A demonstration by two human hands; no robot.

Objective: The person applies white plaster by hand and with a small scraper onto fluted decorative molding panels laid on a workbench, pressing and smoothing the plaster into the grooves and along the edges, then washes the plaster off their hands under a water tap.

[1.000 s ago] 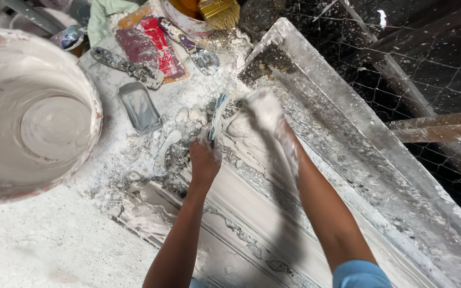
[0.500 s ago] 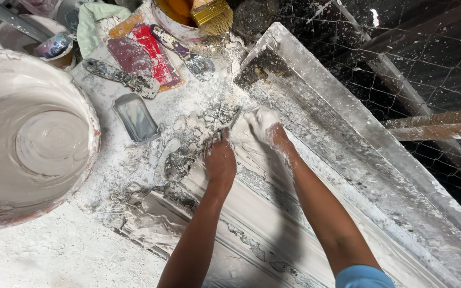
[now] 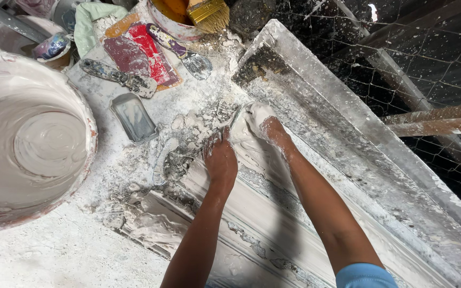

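Both hands work at the upper end of a long white plaster moulding (image 3: 273, 234) that runs from centre frame to the lower right, lying in a long mould (image 3: 348, 138) w/ plaster-splashed walls.

Left hand (image 3: 221, 160), centre frame: fingers curled down into wet plaster at the moulding's end, pressing on it. Whether they grip anything, can't tell.

Right hand (image 3: 260, 125), just right of the left & slightly higher: thickly coated in white plaster, fingers bent and pressed flat-ish onto the plaster lump at the moulding's top end. Not closed round any tool that shows. The two hands are just beside each other, nearly touching.

Bench (image 3: 38, 256) is covered in plaster dust & crumbs. Left of frame: big bucket (image 3: 84, 114) w/ white plaster inside. Between bucket & hands: small grey rectangular scraper (image 3: 133, 117), lying flat. Upper left: putty knife (image 3: 118, 77) caked in plaster, red-and-maroon sheet (image 3: 153, 56), second knife (image 3: 185, 53) w/ purple handle. Top centre: brush (image 3: 209, 13) w/ yellow bristles resting on a tub. Upper right: wire mesh (image 3: 428, 58), dark, spattered white.
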